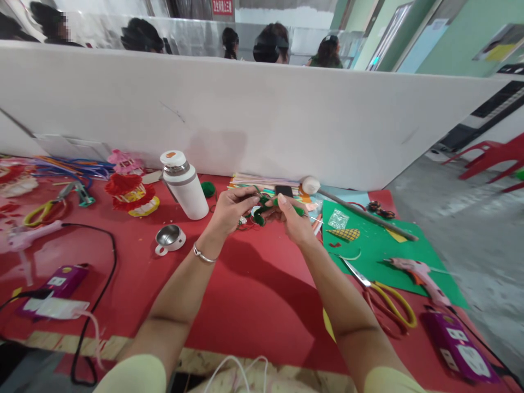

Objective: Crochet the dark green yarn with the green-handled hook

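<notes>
Both hands meet over the middle of the red table, near the white partition. My left hand [234,206], with a bracelet on its wrist, is closed in a pinch on a small dark green fuzzy piece [259,216]. My right hand [290,217] is closed around a green-handled tool [301,210] with a thin metal shaft pointing right; its other end is hidden by the fingers and the green piece. Behind my left hand a green yarn ball [208,189] lies by the white thermos [186,185]. A metal cup [170,237] stands nearer, to the left.
On the right lie a green sheet [393,245], scissors [382,297], a pink glue gun [421,275] and a purple power box [458,344]. A grey rod [364,214] crosses the sheet. Red and yellow fuzzy crafts [131,194] and another glue gun [36,234] are left. People sit beyond the partition [262,114].
</notes>
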{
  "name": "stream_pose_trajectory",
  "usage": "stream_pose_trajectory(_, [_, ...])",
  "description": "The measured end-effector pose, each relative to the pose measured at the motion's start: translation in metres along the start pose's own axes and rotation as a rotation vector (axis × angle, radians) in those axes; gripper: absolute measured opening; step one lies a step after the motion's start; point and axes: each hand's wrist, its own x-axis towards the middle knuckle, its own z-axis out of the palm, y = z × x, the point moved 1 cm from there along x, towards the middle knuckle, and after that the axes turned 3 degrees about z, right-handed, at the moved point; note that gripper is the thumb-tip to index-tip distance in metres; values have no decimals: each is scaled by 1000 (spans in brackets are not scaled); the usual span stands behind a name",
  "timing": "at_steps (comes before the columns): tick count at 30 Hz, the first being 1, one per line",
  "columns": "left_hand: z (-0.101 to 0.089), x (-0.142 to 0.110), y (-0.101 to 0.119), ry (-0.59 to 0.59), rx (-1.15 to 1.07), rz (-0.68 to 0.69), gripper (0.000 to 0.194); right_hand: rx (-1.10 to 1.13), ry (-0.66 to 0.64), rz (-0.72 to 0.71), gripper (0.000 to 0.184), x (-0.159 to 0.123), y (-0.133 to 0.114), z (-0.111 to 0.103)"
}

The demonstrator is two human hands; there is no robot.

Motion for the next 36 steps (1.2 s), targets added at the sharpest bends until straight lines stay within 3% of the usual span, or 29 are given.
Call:
stream_pose_trajectory(5, [-2,1,-2,31,302,293,14,-202,-4,-126,40,-6,-8,4])
stream_pose_trajectory(9, [-4,1,-6,44,420,349,18,-447,5,-386,37,-7,-9,5])
stream_pose_trajectory(13, [5,-5,-9,127,511,454,16,-605,45,-552,27,-7,-5,5])
stream_pose_trajectory(15, [10,-7,-10,156,413,408,17,-646,92,-616,23,-7,-1,5])
stream_pose_trajectory(17, [11,-7,-9,126,206,214,21,-622,124,-648,23,-6,3,4])
stream_pose_trajectory(19, [7,-5,-7,23,-14,-44,29,-479,102,-577,29,-2,8,1])
stream_pose_trajectory(21, [0,-3,-2,-82,-119,-182,33,-224,22,-389,39,4,13,-3])
stream_pose_trajectory(24, [-10,-1,4,-166,-137,-260,30,132,-107,-70,45,14,17,-10])
stream_pose_trajectory(26, [-12,0,6,-186,-121,-258,29,230,-161,39,43,19,18,-14])
stream_pose_trajectory(36, [-9,-1,13,-230,-58,-222,24,145,-275,87,36,18,11,-30])
